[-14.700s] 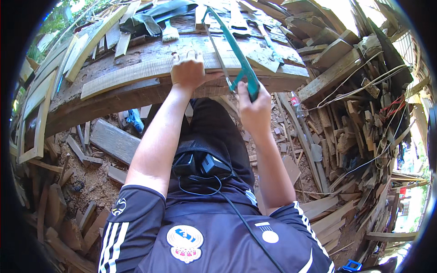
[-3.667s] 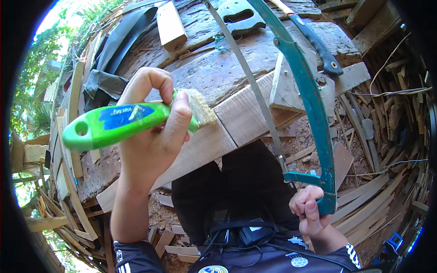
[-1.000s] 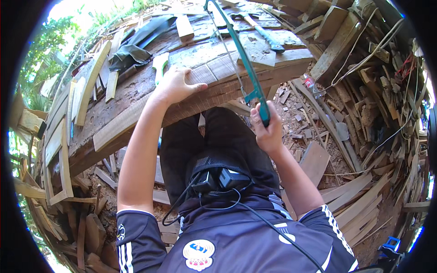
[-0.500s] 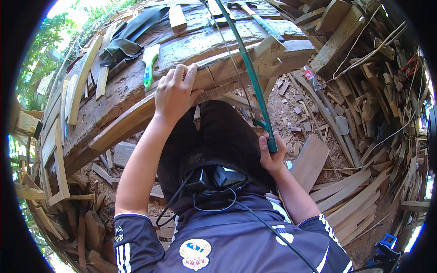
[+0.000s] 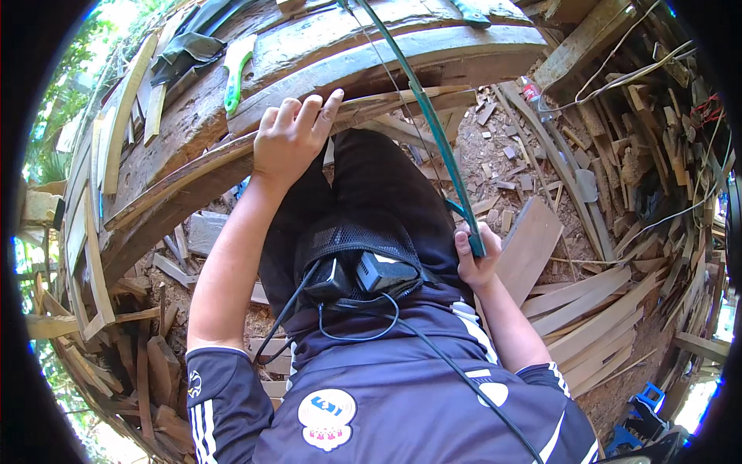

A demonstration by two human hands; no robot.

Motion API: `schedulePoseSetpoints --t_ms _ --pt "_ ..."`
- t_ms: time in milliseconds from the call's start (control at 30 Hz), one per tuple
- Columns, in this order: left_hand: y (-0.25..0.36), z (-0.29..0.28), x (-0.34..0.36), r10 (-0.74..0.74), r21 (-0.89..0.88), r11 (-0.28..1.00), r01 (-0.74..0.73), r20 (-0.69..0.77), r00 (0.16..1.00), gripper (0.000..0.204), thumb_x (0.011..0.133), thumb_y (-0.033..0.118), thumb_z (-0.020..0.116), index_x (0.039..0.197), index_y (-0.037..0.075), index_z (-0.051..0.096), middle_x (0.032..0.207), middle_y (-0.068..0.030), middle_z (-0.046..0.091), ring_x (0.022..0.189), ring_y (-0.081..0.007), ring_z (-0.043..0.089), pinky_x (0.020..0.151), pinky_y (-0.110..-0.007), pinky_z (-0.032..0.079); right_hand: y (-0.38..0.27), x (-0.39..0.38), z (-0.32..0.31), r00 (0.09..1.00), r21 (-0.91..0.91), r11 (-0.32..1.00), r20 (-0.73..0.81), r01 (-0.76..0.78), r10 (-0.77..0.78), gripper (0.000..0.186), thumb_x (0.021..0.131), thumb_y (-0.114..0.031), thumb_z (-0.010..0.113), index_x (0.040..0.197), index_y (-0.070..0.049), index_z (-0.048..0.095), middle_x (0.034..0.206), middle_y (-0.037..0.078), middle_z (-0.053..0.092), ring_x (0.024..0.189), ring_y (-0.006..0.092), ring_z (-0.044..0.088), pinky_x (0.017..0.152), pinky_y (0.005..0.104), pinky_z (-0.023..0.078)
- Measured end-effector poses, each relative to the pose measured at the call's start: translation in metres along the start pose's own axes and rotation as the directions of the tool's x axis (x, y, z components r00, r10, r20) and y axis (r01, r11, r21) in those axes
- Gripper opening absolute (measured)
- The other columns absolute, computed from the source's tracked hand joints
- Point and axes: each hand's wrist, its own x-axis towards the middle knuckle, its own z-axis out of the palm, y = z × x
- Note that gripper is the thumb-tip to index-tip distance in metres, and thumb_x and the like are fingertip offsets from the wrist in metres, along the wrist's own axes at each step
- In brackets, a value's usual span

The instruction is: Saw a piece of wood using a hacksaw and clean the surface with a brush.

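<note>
My right hand [image 5: 478, 255] is wrapped round the lower end of a green bow saw [image 5: 423, 99]. The saw's frame runs up and away to the top of the view, with its thin blade [image 5: 396, 83] on the left side, crossing a long wooden strip [image 5: 189, 172]. My left hand [image 5: 294, 139] grips this strip at its middle, fingers over the upper edge. The strip slants along the near side of the wooden bench, above my knees. Whether the blade touches the wood, I cannot tell.
On the bench [image 5: 182, 116], a green-handled brush [image 5: 236, 73] lies beyond my left hand, beside dark cloth [image 5: 185, 56]. A heavy beam [image 5: 456, 56] lies behind the strip. Boards [image 5: 532, 241] and offcuts cover the ground at right. A cable crosses my front.
The wooden strip has shifted left and towards me, my left hand staying on it, uncovering more of the beam behind. The saw, still in my right hand, appears slightly further right at its handle.
</note>
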Motion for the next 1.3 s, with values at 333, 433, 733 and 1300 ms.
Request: schedulePoseSetpoints --t_ms 333,433,733,1300 --pt "-0.016 -0.010 -0.016 0.036 0.050 0.998 -0.035 -0.017 0.999 0.067 0.078 0.037 0.080 0.142 0.020 0.064 0.101 0.0032 0.059 0.083 -0.0129 0.060 0.068 -0.031 0.049 -0.006 -0.008 -0.006 0.996 0.051 0.996 0.037 0.073 -0.075 0.015 0.097 -0.012 0.069 0.090 -0.001 0.061 0.072 0.010 0.063 0.059 0.0220 0.060 0.056 0.0324 0.047" --pt "-0.023 -0.022 -0.010 0.054 -0.056 0.997 -0.056 -0.036 0.998 0.065 0.077 0.029 0.080 0.139 0.018 0.065 0.101 0.0029 0.059 0.078 -0.0141 0.060 0.069 -0.031 0.052 -0.017 -0.008 -0.008 0.995 0.050 0.994 0.025 0.098 -0.100 0.015 0.097 -0.013 0.069 0.090 -0.001 0.062 0.073 0.011 0.064 0.059 0.0237 0.062 0.057 0.0327 0.048" --pt "-0.040 -0.076 0.033 -0.039 -0.473 0.864 0.175 0.283 0.958 0.075 0.067 0.033 0.087 0.135 0.009 0.065 0.111 -0.0109 0.070 0.096 -0.0304 0.071 0.085 -0.040 0.059 -0.069 0.015 -0.011 0.990 0.411 0.908 -0.075 -0.078 0.119 0.026 0.103 -0.019 0.065 0.090 0.000 0.052 0.067 0.004 0.053 0.053 0.0104 0.048 0.047 0.0258 0.038" --pt "-0.058 -0.072 0.036 0.157 -0.606 0.047 0.794 0.790 0.593 0.063 0.086 0.052 0.076 0.118 -0.002 0.074 0.096 -0.0002 0.069 0.089 -0.0080 0.059 0.082 -0.026 0.048 -0.101 0.028 -0.019 0.997 0.541 0.839 -0.004 -0.060 0.074 0.022 0.102 -0.014 0.064 0.091 0.002 0.051 0.066 0.005 0.052 0.052 0.0124 0.049 0.048 0.0282 0.039"
